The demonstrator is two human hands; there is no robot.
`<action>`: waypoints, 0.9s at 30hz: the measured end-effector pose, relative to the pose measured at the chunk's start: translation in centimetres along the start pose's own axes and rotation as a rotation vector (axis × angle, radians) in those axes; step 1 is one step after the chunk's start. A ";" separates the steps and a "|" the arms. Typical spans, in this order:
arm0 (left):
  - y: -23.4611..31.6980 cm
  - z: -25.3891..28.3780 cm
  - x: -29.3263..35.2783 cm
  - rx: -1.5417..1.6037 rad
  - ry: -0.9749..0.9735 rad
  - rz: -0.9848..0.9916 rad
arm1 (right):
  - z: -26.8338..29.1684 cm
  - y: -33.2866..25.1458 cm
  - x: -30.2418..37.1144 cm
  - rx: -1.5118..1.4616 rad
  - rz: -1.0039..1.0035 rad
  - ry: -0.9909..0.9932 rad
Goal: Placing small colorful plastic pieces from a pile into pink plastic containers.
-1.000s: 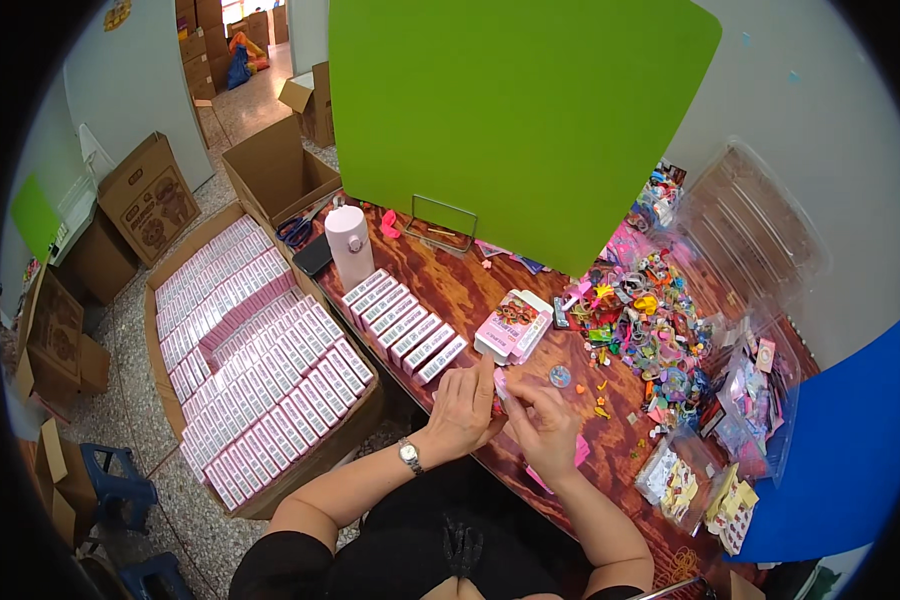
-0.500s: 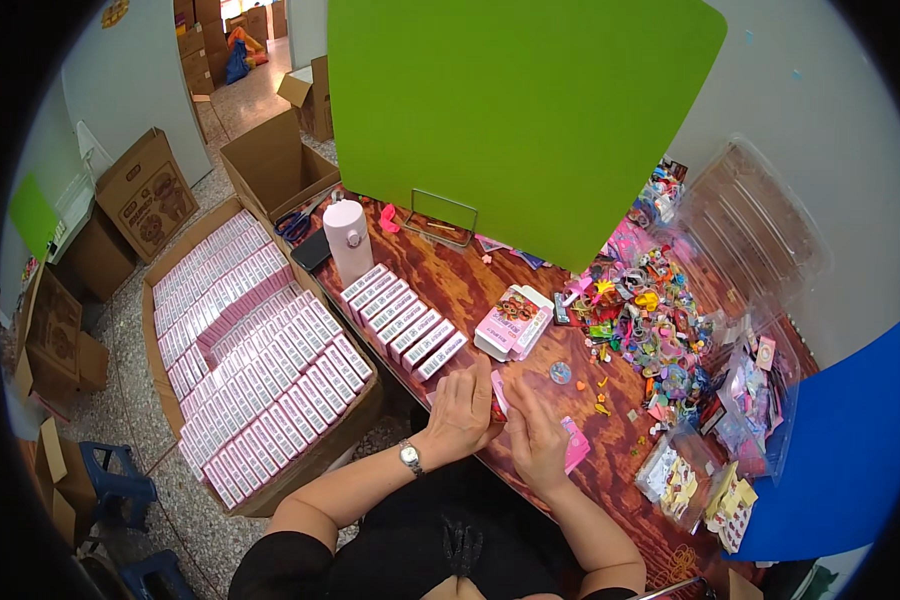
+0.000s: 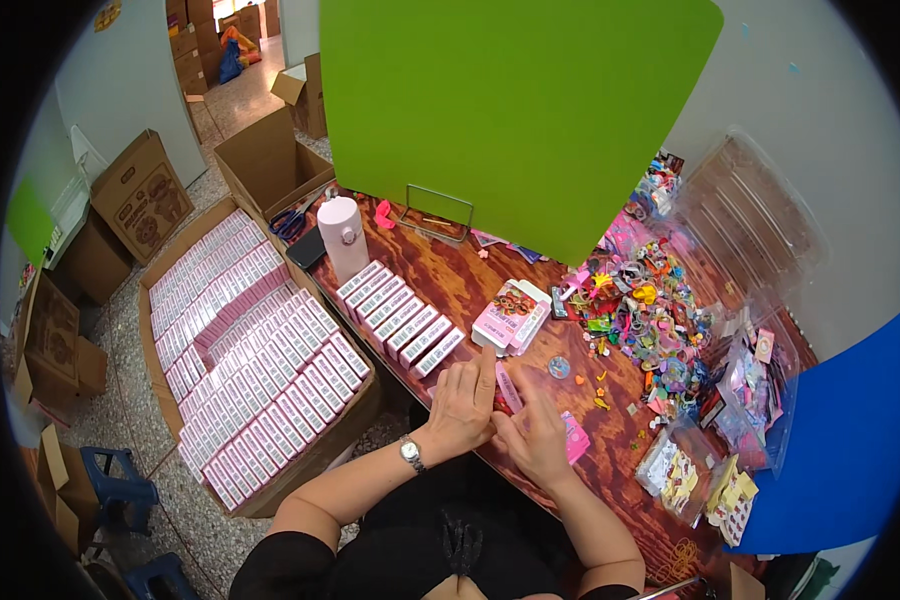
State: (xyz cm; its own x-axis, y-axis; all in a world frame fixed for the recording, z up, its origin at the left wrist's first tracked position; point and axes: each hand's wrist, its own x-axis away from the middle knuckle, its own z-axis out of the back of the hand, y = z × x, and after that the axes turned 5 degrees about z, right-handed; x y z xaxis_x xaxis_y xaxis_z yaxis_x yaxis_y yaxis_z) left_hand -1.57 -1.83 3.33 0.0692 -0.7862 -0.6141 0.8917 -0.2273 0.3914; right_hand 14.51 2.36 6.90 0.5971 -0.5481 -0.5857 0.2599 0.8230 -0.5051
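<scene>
Both my hands meet at the table's near edge around a small pink box (image 3: 508,388), largely covered by the fingers. My left hand (image 3: 460,405), with a watch on its wrist, is against the box's left side, back of the hand up. From the right, my right hand (image 3: 534,428) grips it with bent fingers. Just beyond them lie flat pink-and-white cartons (image 3: 505,318) with a printed picture. Pink cards (image 3: 574,436) rest beside my right hand. Left of my hands, a row of upright pink-and-white boxes (image 3: 398,318) stands on the table.
A large carton (image 3: 355,425) packed with similar boxes stands at left. A pale pink bottle (image 3: 342,240) is behind the row. Colourful trinkets (image 3: 650,330) are heaped at right, near clear plastic trays (image 3: 685,470). A green board (image 3: 510,110) rises at the back.
My right hand's fingers have bent inward from a straighter pose and now close on the pink box. The left hand stays at its side. The view has shifted slightly.
</scene>
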 end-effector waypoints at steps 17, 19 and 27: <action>-0.3 -1.6 -0.2 0.765 -0.148 0.144 | 2.2 3.6 3.9 -1.077 -0.901 -0.026; -0.9 -1.8 0.6 0.768 -0.190 0.220 | 5.8 3.9 4.0 -0.249 -0.607 -0.101; -0.6 -3.7 1.5 0.675 -0.236 0.201 | 6.8 9.1 10.5 0.323 -0.450 -0.256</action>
State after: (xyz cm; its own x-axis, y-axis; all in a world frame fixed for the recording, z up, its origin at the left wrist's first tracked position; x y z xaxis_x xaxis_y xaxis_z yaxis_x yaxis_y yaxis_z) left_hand -0.32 -0.69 -0.35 0.0363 -0.9352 -0.3523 0.3977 -0.3099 0.8636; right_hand 28.30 5.10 0.42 0.5283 -0.8323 -0.1680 0.7223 0.5445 -0.4264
